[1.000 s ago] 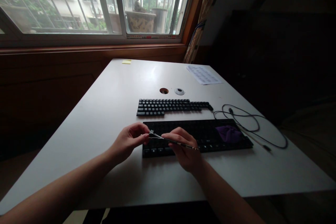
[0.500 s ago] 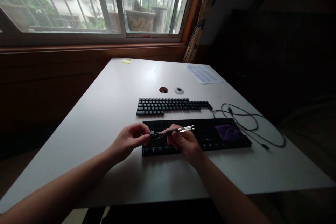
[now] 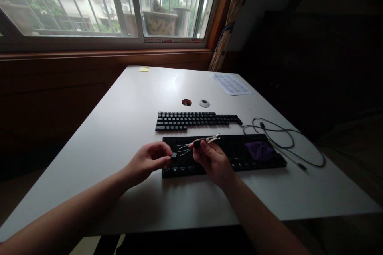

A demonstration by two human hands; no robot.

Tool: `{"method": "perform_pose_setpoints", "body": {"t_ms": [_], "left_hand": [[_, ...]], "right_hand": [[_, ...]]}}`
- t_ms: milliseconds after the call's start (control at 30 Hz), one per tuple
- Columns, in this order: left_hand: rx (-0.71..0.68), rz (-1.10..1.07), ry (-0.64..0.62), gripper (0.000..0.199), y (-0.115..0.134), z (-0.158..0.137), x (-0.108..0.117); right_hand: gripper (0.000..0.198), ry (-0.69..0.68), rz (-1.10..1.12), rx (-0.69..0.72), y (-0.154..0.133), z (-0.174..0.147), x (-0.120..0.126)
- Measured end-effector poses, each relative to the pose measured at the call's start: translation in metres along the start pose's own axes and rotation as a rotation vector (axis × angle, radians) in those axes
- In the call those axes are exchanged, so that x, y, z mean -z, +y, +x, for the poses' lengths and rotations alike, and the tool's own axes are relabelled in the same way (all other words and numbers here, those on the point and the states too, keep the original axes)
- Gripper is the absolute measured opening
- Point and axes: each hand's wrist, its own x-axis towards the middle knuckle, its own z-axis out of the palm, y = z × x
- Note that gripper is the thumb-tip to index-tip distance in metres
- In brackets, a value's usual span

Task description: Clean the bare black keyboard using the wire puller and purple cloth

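Note:
Between the thumb and fingers of my left hand (image 3: 151, 157) is a small black keycap (image 3: 173, 155). My right hand (image 3: 214, 161) is closed around a keycap puller (image 3: 200, 142) with a dark middle and thin metal wires at its left end. Those wires point toward the keycap, with a small space between them. Both hands are above a black keyboard (image 3: 233, 147), whose bottom row still shows keys; much of its left part is hidden by my hands. Behind it, loose black keycaps (image 3: 191, 120) lie in neat rows on the white table (image 3: 134, 107).
A purple cloth (image 3: 261, 151) rests on the keyboard's right part. The black cable (image 3: 291, 139) loops over the table to the right. Farther back are a round cable hole (image 3: 186, 102), its grey cover (image 3: 204, 103), printed papers (image 3: 231, 84) and a yellow sticky note (image 3: 144, 69).
The puller's wires have come away from the keycap, which stays in my left fingers. My right hand has tilted the puller and moved slightly right.

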Motion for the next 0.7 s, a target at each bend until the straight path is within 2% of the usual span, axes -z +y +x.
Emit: {"method": "perform_pose_setpoints", "body": {"t_ms": [100, 267, 333, 433, 567, 700], "left_hand": [[-0.003, -0.009, 0.002, 0.017, 0.0, 0.0, 0.0], [-0.01, -0.015, 0.072, 0.018, -0.001, 0.002, 0.0], [-0.022, -0.01, 0.104, 0.018, -0.002, 0.004, 0.0], [-0.028, 0.007, 0.132, 0.018, -0.002, 0.005, 0.001], [-0.02, 0.019, 0.131, 0.018, -0.002, 0.006, 0.0], [-0.007, 0.043, 0.144, 0.019, -0.002, 0.005, -0.001]], "right_hand": [[0.029, 0.103, -0.035, 0.067, 0.0, 0.003, 0.002], [0.017, 0.258, -0.28, 0.322, -0.003, 0.002, 0.005], [0.01, 0.271, -0.341, 0.38, -0.003, 0.0, 0.006], [0.001, 0.184, -0.267, 0.348, -0.002, 0.0, 0.004], [0.014, 0.082, -0.11, 0.241, 0.0, 0.001, -0.001], [0.018, 0.091, -0.136, 0.255, 0.001, -0.001, -0.006]]}}
